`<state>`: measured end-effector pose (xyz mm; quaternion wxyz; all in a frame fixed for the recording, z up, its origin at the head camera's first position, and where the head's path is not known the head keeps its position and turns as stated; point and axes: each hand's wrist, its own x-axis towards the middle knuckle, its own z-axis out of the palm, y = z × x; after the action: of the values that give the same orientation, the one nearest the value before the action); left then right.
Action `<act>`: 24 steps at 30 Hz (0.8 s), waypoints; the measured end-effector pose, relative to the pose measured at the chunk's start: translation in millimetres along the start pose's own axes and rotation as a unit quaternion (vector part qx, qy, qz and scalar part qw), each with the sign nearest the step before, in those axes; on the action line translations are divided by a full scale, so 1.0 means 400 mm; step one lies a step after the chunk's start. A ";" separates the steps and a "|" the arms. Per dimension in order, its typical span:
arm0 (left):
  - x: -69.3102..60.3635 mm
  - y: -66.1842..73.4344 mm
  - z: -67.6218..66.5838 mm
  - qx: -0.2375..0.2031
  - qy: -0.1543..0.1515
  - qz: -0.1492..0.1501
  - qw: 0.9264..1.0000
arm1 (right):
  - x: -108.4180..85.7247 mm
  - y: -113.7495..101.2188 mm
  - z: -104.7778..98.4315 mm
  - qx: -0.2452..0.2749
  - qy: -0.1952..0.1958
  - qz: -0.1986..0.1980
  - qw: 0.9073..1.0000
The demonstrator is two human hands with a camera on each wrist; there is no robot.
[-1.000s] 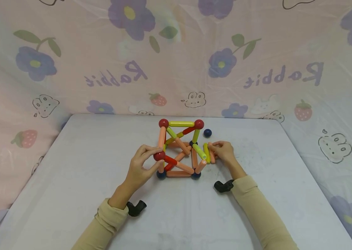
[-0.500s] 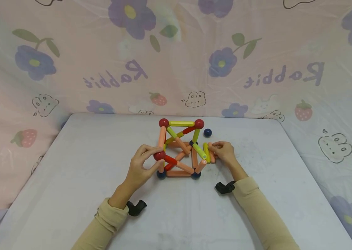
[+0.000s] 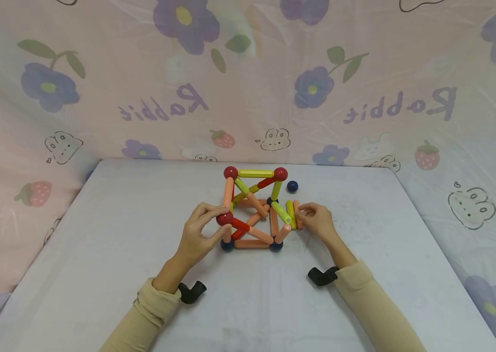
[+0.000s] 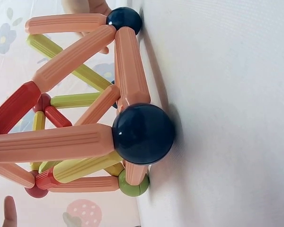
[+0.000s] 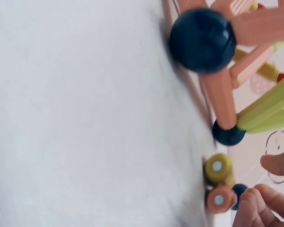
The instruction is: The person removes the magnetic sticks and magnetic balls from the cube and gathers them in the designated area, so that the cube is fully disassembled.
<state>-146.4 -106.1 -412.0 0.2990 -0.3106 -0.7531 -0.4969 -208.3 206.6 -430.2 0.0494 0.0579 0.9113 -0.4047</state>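
Observation:
A frame of magnetic sticks [image 3: 252,243] and magnetic balls stands mid-table, with red balls on top and dark blue balls below. My left hand [image 3: 201,234] pinches the near left red ball [image 3: 225,218] between thumb and fingers. To the right of the frame, a yellow stick [image 3: 291,215] and an orange stick [image 3: 298,215] lie side by side. My right hand [image 3: 316,220] is beside the orange stick, thumb apart from the bent fingers [image 5: 277,205] in the right wrist view, with nothing seen between them. Two sticks at the frame's right side have free ends, one light green [image 3: 282,213], one orange [image 3: 283,234].
A loose dark blue ball [image 3: 292,187] lies behind the sticks. One green ball [image 4: 133,183] sits low in the frame in the left wrist view. The white table [image 3: 120,254] meets a patterned cloth [image 3: 248,98] at the back. Black wrist mounts [image 3: 192,292] hang below both wrists.
My right hand has drawn back slightly to the right and toward me, its fingers coming off the orange stick's top. My left hand keeps its hold on the red ball.

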 end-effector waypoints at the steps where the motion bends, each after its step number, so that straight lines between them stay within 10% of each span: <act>1: 0.001 0.001 0.000 0.001 0.001 0.003 1.000 | -0.006 -0.003 0.000 0.002 -0.004 -0.006 1.000; 24: -0.002 0.000 0.001 0.002 0.003 0.002 1.000 | -0.154 -0.021 0.037 0.069 -0.107 -0.179 0.976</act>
<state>-146.0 -105.9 -413.0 0.3032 -0.3096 -0.7527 -0.4956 -148.0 185.9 -425.6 0.0697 -0.1463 0.8659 -0.4731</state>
